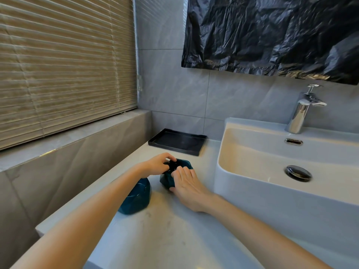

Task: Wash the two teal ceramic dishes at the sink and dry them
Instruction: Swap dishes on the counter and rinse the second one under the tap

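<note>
I see 2 glossy teal dishes on the counter (165, 230), left of the sink (252, 210), neither yet in the basin. The near dish (136, 199) sits untouched under my left forearm. My left hand (157, 165) pinches a dark piece (172, 165) atop the far dish (168, 181), probably to lift it out before washing. My right hand (184, 184) clasps that dish, fingers over the rim and thumb low, steadying it.

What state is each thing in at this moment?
Far teal dish: on counter, held by right hand.
Dark piece: on top of that dish, pinched by left hand.
Near teal dish: on counter, in no hand.
Faucet: no water running.
Sink: no standing water.
Blinds: lowered, shut.
</note>
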`<state>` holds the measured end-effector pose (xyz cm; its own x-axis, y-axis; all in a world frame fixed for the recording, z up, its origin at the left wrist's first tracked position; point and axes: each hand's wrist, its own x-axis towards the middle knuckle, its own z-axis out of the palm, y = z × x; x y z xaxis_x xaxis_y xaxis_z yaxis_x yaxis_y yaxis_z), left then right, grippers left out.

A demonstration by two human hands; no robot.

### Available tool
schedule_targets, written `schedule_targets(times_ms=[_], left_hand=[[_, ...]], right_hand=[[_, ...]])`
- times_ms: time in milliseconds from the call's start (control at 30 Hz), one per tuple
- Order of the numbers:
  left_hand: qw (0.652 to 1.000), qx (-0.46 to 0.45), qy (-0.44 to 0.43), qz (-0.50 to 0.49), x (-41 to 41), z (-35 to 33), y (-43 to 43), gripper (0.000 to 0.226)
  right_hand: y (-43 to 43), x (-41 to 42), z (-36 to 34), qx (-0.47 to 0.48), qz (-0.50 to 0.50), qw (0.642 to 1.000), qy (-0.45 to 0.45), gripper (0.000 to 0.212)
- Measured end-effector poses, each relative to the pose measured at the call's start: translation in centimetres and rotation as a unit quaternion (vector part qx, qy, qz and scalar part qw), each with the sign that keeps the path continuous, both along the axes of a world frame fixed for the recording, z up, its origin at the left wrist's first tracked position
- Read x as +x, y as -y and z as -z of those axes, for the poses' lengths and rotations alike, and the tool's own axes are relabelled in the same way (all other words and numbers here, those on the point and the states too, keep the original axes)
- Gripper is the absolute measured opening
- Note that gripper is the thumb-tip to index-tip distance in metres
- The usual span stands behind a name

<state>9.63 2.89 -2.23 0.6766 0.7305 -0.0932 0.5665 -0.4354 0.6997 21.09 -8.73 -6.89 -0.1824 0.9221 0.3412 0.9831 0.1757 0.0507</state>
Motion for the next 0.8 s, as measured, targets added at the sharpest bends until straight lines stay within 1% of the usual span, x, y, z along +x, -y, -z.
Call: schedule_targets(times_ms=[67, 133, 200, 267, 367, 433, 500, 567, 633, 667, 733, 767, 800], left_hand=[[0.999, 0.032, -0.003, -0.002, -0.2, -0.5, 0.3, 0.039], [0.998, 0.05, 0.028, -0.018, -0.9, -0.9, 0.4, 0.032], [0.996, 0.043, 0.069, -0.046, -1.8, -1.3, 0.5, 0.027], [0.991, 0.055, 0.095, -0.071, -3.3, -1.6, 0.7, 0.024], [0.976, 0.14, 0.11, -0.123, -6.2, -1.8, 1.0, 0.019], [0.964, 0.175, 0.108, -0.166, -8.4, -1.5, 1.4, 0.021], [0.959, 0.176, 0.097, -0.2, -10.5, -1.1, 2.0, 0.024], [0.96, 0.151, 0.08, -0.222, -12.3, -0.5, 2.7, 0.03], [0.965, 0.096, 0.065, -0.236, -13.6, 0.0, 3.4, 0.038], [0.968, 0.057, 0.06, -0.236, -14.1, 0.2, 3.7, 0.043], [0.971, -0.022, 0.06, -0.232, -14.5, 0.7, 4.4, 0.047], [0.969, -0.046, 0.064, -0.232, -14.6, 0.8, 4.8, 0.044], [0.968, -0.059, 0.066, -0.235, -14.5, 1.0, 5.1, 0.037]], right_hand=[[0.0, -0.2, -0.5, -0.021, 0.011, 1.0, -0.018, 0.028], [0.0, -0.2, -1.1, -0.034, 0.015, 0.998, -0.044, 0.029], [0.1, -0.1, -1.7, -0.033, 0.007, 0.996, -0.077, 0.033], [0.4, -0.2, -2.3, -0.005, -0.01, 0.994, -0.104, 0.035], [1.3, -1.4, -3.5, 0.048, -0.034, 0.982, -0.177, 0.023], [1.8, -3.0, -4.2, 0.022, -0.03, 0.972, -0.234, 0.019], [1.6, -4.5, -4.4, -0.027, -0.017, 0.964, -0.265, 0.021], [0.8, -5.9, -4.2, -0.082, 0.019, 0.958, -0.276, 0.033], [0.0, -6.9, -4.0, -0.156, 0.073, 0.945, -0.276, 0.045], [-0.3, -7.4, -4.0, -0.201, 0.097, 0.93, -0.293, 0.047], [-1.0, -8.1, -4.1, -0.282, 0.135, 0.877, -0.365, 0.05], [-1.3, -8.3, -4.3, -0.309, 0.149, 0.852, -0.395, 0.05], [-1.6, -8.5, -4.5, -0.325, 0.161, 0.837, -0.41, 0.05]])
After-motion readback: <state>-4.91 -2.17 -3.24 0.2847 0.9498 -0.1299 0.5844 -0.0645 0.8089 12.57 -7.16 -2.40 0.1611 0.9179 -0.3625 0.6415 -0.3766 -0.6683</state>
